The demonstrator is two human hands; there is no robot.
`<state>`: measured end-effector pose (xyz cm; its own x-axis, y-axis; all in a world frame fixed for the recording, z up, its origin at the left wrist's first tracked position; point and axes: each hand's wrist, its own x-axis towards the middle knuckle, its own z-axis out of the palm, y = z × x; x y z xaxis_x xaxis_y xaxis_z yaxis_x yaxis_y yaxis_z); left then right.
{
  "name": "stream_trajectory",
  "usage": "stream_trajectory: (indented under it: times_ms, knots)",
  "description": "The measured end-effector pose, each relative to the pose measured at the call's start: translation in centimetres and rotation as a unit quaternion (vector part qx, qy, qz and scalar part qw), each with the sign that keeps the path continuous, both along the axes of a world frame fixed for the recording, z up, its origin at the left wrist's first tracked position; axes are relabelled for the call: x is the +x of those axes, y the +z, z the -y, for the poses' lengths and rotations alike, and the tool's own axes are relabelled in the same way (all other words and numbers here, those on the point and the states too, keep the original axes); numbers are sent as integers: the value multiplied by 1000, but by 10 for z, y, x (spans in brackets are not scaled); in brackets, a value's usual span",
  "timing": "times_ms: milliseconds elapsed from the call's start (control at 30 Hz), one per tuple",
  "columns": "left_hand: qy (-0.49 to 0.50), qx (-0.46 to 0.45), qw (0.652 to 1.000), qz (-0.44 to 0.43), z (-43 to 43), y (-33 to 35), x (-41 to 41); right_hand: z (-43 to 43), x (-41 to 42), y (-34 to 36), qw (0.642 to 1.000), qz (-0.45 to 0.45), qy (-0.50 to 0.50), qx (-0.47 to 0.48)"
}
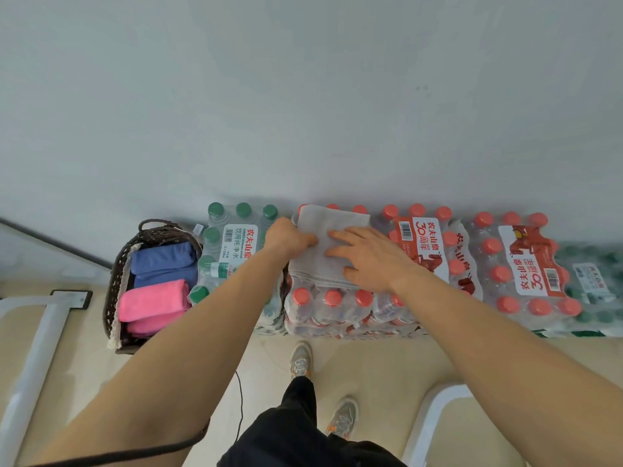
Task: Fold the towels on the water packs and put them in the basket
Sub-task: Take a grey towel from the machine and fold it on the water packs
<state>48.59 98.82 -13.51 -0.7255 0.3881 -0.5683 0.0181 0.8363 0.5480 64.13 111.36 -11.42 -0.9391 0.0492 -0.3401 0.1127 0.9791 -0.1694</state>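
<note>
Grey towel (328, 251) lay folded on the red-capped water pack (332, 308), left hand (290, 239) pinching its left edge, right hand (367, 256) spread flat on top, holding nothing. Just left sat a green-capped pack (232, 244), then the wicker basket (116, 284) with blue towel (163, 262) and pink towel (153, 303) folded inside.

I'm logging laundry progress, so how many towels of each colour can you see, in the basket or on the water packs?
Blue towels, folded in the basket: 1
Pink towels, folded in the basket: 1
Grey towels, on a red-capped water pack under the left hand and right hand: 1
Total: 3
</note>
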Motion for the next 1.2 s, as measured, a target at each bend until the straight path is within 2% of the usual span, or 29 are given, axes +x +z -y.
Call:
stream_trajectory:
  times_ms: [167,300,433,567,633,800,967,1200]
  knots:
    - [10,48,997,54,12,7,-12,9,-13,2,1000,4,15,0]
    - [-15,42,999,26,18,13,-21,14,-21,0,998,28,-8,-64]
    - [-34,24,999,-5,21,21,-27,15,-23,0,996,33,-1,-84]
    - [-11,44,999,-19,21,23,-31,18,-25,0,990,37,-29,-131]
    - [1,65,997,-28,20,24,-30,23,-26,-1,993,48,-8,-104]
    - [-72,72,993,-65,12,30,-15,30,-22,0,995,60,-4,-82]
    - [-89,51,988,-113,11,37,-14,24,-7,4,999,5,-16,-37]
    - [-122,85,980,-134,8,41,0,22,3,1,996,67,-31,-44]
